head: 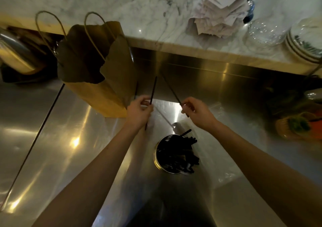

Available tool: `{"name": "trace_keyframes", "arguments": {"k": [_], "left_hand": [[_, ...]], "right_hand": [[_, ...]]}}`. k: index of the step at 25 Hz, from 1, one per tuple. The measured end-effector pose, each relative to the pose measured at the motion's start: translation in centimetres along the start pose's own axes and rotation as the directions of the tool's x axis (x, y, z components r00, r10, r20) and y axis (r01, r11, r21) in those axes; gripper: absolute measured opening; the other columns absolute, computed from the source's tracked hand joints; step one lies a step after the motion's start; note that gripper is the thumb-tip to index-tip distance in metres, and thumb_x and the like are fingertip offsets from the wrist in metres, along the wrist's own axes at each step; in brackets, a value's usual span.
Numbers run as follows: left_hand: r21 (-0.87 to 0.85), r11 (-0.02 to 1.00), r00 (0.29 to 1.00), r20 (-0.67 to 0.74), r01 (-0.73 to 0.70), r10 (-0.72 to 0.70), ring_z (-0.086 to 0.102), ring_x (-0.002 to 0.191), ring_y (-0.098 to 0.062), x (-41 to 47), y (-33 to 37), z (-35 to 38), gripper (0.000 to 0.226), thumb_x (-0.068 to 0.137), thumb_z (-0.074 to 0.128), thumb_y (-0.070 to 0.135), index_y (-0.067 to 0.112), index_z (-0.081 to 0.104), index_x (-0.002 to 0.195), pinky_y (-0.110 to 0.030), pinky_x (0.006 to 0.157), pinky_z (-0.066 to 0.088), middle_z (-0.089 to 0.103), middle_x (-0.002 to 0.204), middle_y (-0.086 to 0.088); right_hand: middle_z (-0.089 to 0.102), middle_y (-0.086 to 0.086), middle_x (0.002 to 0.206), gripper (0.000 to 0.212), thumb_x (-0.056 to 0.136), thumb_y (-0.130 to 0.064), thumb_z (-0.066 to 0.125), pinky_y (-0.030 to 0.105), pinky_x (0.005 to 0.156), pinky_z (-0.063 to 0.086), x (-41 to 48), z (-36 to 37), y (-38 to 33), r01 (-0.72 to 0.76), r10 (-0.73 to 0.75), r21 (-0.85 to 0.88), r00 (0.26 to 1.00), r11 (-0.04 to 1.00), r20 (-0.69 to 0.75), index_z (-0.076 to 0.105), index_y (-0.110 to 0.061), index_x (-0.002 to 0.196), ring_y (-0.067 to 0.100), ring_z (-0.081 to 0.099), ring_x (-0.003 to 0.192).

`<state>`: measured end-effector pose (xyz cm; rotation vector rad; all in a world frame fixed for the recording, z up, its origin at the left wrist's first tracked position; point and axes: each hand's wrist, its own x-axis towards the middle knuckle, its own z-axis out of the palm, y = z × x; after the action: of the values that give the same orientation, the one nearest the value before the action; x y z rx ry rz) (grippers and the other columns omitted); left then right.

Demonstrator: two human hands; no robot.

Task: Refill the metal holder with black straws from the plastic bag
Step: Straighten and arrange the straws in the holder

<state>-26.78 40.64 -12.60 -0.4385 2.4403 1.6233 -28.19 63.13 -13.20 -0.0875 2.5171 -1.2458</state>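
A round metal holder (157,154) stands on the steel counter, packed with several black straws whose ends lean to the right. Beyond it my left hand (138,112) pinches one black straw (153,90) that points up and away. My right hand (196,111) grips a second black straw (169,87), which slants up to the left. Both hands hover above the counter, behind the holder. A clear plastic bag (219,157) lies flat and crumpled under and to the right of the holder; its edges are hard to make out.
A brown paper bag (104,80) with handles stands left of my hands. A marble shelf (156,17) behind holds crumpled receipts (221,12), a glass bowl (264,31) and stacked plates (306,42). Orange and green objects (296,125) sit at right. A metal vessel (15,52) is far left.
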Motion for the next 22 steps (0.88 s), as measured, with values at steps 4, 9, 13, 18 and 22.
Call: {"name": "trace_keyframes", "arguments": {"k": [4,9,13,18,22], "left_hand": [[-0.145,0.983,0.994,-0.019,-0.111,0.109,0.068,0.092,-0.018,-3.6,5.1,-1.8,0.027,0.093,0.06,0.008,0.012,0.063,0.12,-0.028,0.077,0.06,0.066,0.106,-0.008],[-0.309,0.918,0.968,-0.065,-0.25,0.242,0.069,0.094,-0.015,-9.3,10.4,-3.1,0.015,0.092,0.064,0.021,0.017,0.071,0.105,-0.025,0.078,0.058,0.072,0.097,-0.004],[-0.433,0.855,0.957,-0.07,-0.284,0.283,0.069,0.1,-0.015,-13.3,11.9,-3.4,0.02,0.088,0.069,0.02,0.013,0.073,0.107,-0.027,0.082,0.056,0.075,0.102,-0.004],[-0.498,0.83,0.962,-0.035,-0.251,0.269,0.07,0.087,-0.007,-17.8,11.5,-3.5,0.011,0.089,0.066,0.016,0.022,0.073,0.095,-0.018,0.07,0.055,0.075,0.091,0.005],[-0.332,0.899,0.956,-0.029,-0.284,0.292,0.068,0.09,-0.005,-19.3,9.9,-3.4,0.01,0.092,0.063,0.023,0.023,0.071,0.097,-0.021,0.074,0.054,0.072,0.092,0.006]], "right_hand": [[0.065,-0.007,0.081,0.013,0.096,-0.013,0.055,0.019,0.067,0.049,-3.8,-3.8,-3.6,0.136,-0.131,0.034,0.984,0.99,-0.119,0.064,-0.012,0.106,0.006,0.061,0.071],[0.065,-0.008,0.082,0.011,0.095,-0.017,0.057,0.022,0.072,0.053,-9.4,-5.8,-9.1,0.263,-0.253,0.034,0.951,0.964,-0.176,0.063,-0.014,0.104,0.008,0.065,0.075],[0.067,-0.009,0.083,0.01,0.094,-0.017,0.058,0.017,0.071,0.053,-14.4,-4.3,-12.5,0.313,-0.308,0.007,0.937,0.95,-0.163,0.062,-0.015,0.103,0.005,0.066,0.076],[0.066,-0.014,0.083,0.008,0.095,-0.021,0.058,0.017,0.074,0.055,-18.7,-1.6,-13.3,0.315,-0.308,0.013,0.935,0.949,-0.177,0.061,-0.026,0.1,0.001,0.067,0.081],[0.065,-0.02,0.087,0.015,0.095,-0.022,0.059,0.009,0.071,0.049,-20.1,-0.2,-12.7,0.263,-0.259,0.02,0.957,0.964,-0.128,0.064,-0.026,0.108,-0.011,0.063,0.082]]}}
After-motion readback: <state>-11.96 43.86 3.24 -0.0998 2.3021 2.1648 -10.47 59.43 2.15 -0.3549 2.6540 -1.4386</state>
